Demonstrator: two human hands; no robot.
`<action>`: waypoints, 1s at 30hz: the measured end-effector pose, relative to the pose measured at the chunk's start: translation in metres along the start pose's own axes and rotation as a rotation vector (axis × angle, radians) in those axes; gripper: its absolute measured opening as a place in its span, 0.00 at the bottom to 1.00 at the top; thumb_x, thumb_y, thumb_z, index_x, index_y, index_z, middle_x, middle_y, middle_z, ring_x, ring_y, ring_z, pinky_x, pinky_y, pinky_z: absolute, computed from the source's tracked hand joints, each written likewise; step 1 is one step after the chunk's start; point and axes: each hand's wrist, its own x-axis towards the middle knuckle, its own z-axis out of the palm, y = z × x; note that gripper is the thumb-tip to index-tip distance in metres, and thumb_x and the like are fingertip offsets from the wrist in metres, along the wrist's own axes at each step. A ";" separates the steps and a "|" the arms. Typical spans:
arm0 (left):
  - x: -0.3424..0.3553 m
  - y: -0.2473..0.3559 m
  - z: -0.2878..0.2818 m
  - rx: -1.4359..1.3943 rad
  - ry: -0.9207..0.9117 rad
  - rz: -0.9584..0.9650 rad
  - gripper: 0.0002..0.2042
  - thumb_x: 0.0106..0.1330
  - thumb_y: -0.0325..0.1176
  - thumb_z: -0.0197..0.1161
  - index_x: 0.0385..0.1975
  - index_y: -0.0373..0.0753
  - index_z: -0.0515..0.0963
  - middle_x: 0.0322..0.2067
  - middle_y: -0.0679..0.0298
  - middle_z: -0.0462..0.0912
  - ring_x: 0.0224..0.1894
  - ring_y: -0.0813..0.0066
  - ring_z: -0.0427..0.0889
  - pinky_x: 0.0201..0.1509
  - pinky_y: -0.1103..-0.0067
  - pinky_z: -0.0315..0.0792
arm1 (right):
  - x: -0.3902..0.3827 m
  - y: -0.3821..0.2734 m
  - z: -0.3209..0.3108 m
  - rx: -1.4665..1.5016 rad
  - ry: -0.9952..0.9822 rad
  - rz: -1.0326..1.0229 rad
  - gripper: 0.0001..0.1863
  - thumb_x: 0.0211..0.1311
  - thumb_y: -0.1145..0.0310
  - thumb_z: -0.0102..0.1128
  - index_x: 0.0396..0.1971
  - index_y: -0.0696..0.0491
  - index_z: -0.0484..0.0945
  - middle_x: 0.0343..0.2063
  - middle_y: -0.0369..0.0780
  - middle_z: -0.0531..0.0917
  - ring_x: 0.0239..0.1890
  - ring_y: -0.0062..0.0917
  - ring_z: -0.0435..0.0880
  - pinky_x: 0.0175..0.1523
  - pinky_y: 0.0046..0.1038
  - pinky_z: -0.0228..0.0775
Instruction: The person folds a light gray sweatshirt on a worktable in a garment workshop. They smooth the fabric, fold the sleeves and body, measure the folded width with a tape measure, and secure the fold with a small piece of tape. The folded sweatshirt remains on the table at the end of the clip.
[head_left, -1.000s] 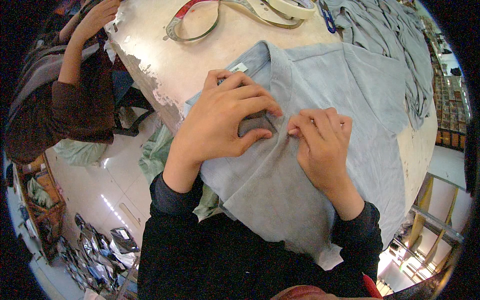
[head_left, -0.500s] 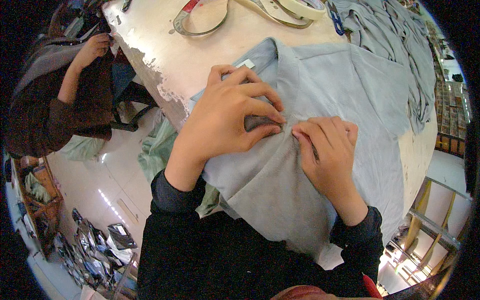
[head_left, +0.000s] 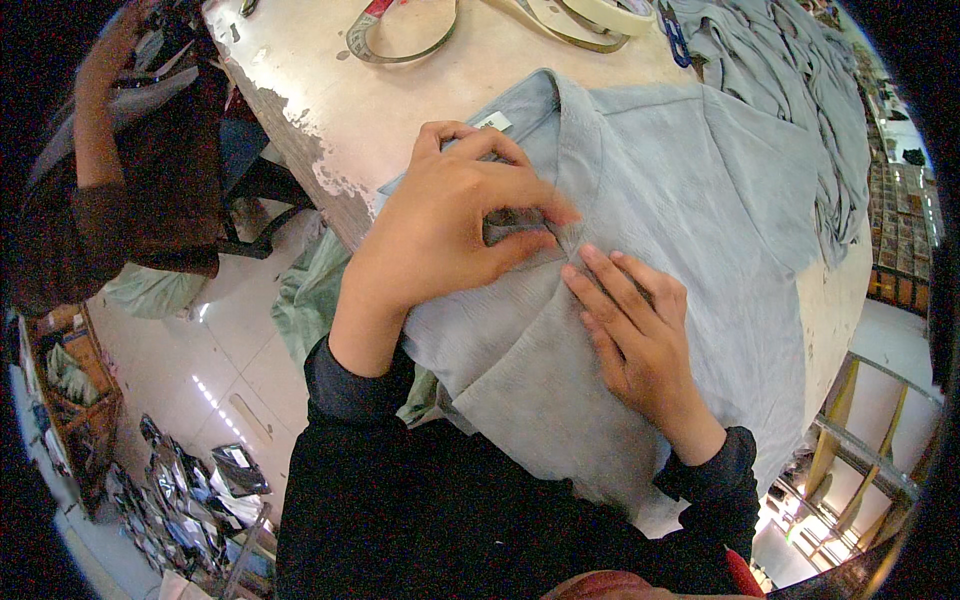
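Observation:
A pale blue-grey shirt [head_left: 740, 190] lies on the table, with a small white label inside its collar [head_left: 555, 105]. My left hand [head_left: 450, 225] rests on its upper left part, fingers curved, thumb and forefinger apart over the front band and slightly blurred; whatever lies under the palm is hidden. Just right and below, my right hand [head_left: 630, 335] has its fingers stretched and laid flat on the front band, fingertips close to my left forefinger.
A pale worn worktable [head_left: 280, 50] holds a measuring tape [head_left: 400, 55], a cream roll [head_left: 615, 15], blue snips [head_left: 675, 35] and piled grey fabric [head_left: 775, 70] behind. At left, another person's arm [head_left: 100, 140] shows. Bags [head_left: 150, 290] and dark packages [head_left: 190, 500] lie on the floor.
My right hand has gone from curled fingertips at the band to stretched fingers, slightly lower. My left thumb and forefinger have shifted slightly upward. The other person's hand has moved up.

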 end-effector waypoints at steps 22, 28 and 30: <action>0.004 0.001 -0.005 0.066 -0.076 0.029 0.07 0.50 0.34 0.73 0.30 0.53 0.88 0.36 0.77 0.84 0.46 0.75 0.75 0.59 0.70 0.54 | -0.033 -0.061 -0.003 0.081 -0.304 -0.017 0.39 0.63 0.42 0.51 0.71 0.43 0.57 0.72 0.37 0.56 0.74 0.37 0.49 0.74 0.46 0.34; 0.009 0.007 -0.002 -0.219 0.113 -0.045 0.08 0.56 0.32 0.69 0.35 0.47 0.86 0.37 0.70 0.84 0.47 0.73 0.76 0.60 0.68 0.57 | -0.110 -0.076 -0.040 0.170 -0.384 -0.008 0.37 0.63 0.48 0.54 0.70 0.47 0.58 0.71 0.39 0.58 0.74 0.35 0.52 0.73 0.51 0.36; 0.004 0.018 -0.009 -0.261 0.297 -0.055 0.10 0.58 0.33 0.67 0.40 0.45 0.85 0.39 0.65 0.84 0.51 0.71 0.76 0.61 0.68 0.58 | -0.157 -0.067 -0.067 0.166 -0.275 0.244 0.34 0.65 0.50 0.53 0.68 0.49 0.61 0.70 0.40 0.61 0.73 0.35 0.56 0.73 0.49 0.39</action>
